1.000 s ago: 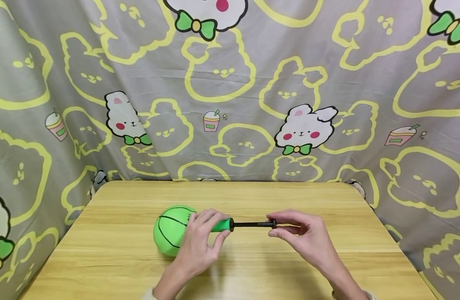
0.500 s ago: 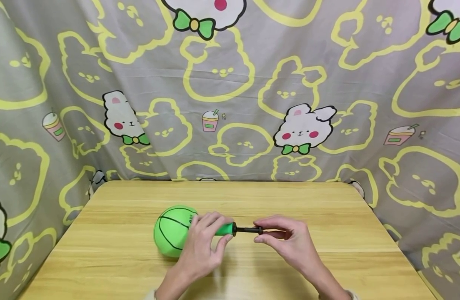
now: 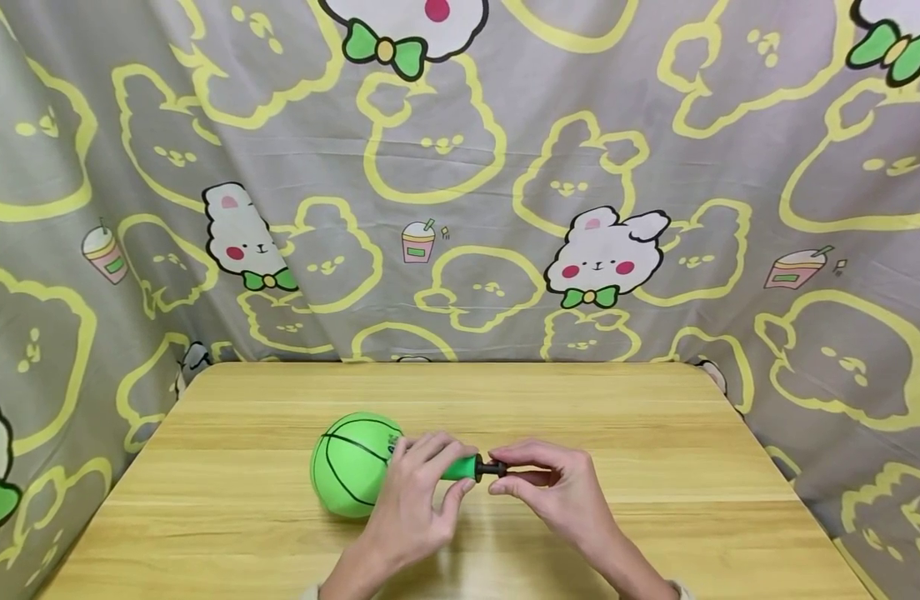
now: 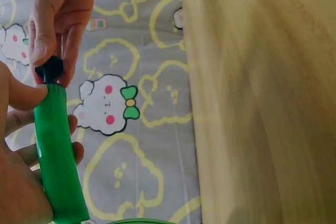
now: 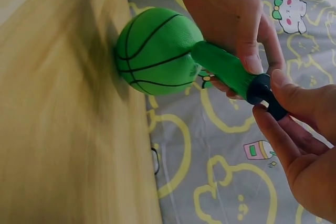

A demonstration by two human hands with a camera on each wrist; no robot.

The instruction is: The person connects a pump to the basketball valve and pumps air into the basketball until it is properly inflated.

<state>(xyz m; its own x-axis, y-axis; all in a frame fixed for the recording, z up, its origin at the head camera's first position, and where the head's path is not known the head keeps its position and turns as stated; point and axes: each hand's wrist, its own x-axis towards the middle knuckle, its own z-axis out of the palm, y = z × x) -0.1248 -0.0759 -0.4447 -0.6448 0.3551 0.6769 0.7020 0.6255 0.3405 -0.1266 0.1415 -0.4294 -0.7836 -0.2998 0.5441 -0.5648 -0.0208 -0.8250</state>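
A small green ball (image 3: 352, 467) with black basketball lines sits left of centre on the table. My left hand (image 3: 412, 496) grips the green barrel of a hand pump (image 3: 460, 468), fingers and thumb around it, as the left wrist view also shows. The barrel's far end meets the ball in the right wrist view. My right hand (image 3: 553, 479) pinches the black plunger handle (image 3: 494, 468) between thumb and fingers. Only a short bit of black rod shows between handle and barrel. In the head view, the left hand hides the joint between pump and ball.
The wooden table (image 3: 617, 408) spreads around both hands, with its far edge beyond the ball. Behind and at the sides hangs a grey curtain (image 3: 460, 283) printed with yellow outlines and white bunnies.
My right hand has moved left, pushing the plunger from far out to nearly all the way into the barrel. The left hand, pump and ball have shifted slightly right.
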